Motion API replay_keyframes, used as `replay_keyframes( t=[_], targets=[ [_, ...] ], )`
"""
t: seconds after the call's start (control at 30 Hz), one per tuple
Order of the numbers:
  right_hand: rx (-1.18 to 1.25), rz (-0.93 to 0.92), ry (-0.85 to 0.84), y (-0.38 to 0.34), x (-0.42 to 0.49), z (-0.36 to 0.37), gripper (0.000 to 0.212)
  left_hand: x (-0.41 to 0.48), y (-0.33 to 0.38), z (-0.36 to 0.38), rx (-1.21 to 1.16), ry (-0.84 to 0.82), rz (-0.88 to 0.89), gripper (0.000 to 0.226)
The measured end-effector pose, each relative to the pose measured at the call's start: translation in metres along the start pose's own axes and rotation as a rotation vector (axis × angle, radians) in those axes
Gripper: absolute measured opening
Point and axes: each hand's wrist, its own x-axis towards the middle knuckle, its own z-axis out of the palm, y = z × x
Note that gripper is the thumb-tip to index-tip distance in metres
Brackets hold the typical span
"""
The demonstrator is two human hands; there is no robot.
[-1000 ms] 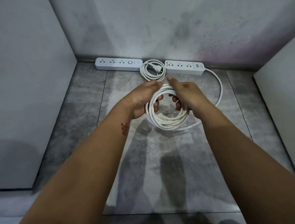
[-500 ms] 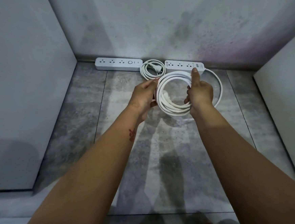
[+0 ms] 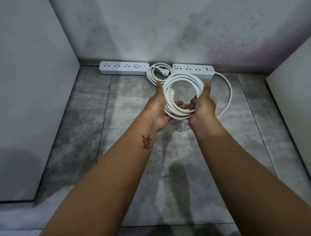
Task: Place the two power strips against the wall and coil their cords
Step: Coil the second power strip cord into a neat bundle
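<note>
The left white plastic power strip (image 3: 123, 67), small coiled white cord (image 3: 152, 75) and right white power strip (image 3: 193, 69) are lying along the grey wall (image 3: 162, 24) at 12 o'clock. The larger white cord coil (image 3: 185, 76) is being gripped by the left hand (image 3: 157, 108) and right hand (image 3: 204, 107); only laying it down seems remaining.

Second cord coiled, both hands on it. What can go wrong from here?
1. The large coil has no tie. The left hand and right hand hold only its near side, so loops may spring apart on release.
2. The slack cord runs to the right power strip; a tug could pull the strip off the wall.
3. The small coil lies close by, so the two could tangle.
</note>
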Motion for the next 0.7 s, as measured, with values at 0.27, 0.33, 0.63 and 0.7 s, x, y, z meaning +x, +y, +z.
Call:
replay_keyframes(
  t=[0.27, 0.33, 0.63, 0.7],
  targets=[
    [-0.554, -0.116, -0.043, -0.003, 0.019, -0.019, 0.052, 0.01, 0.001, -0.005, 0.1, 0.068, 0.142, 0.051],
    [-0.698, -0.208, -0.038, -0.011, 0.019, -0.025, 0.048, 0.011, 0.004, -0.007, 0.193, 0.038, 0.154, 0.049],
    [-0.834, -0.487, -0.441, -0.055, 0.007, -0.029, 0.039, 0.008, 0.002, 0.017, 0.583, -0.19, 0.171, 0.052],
    [-0.89, -0.433, -0.495, -0.058, 0.006, -0.034, 0.039, 0.009, 0.001, 0.023, 0.618, -0.193, 0.184, 0.055]
  ],
)
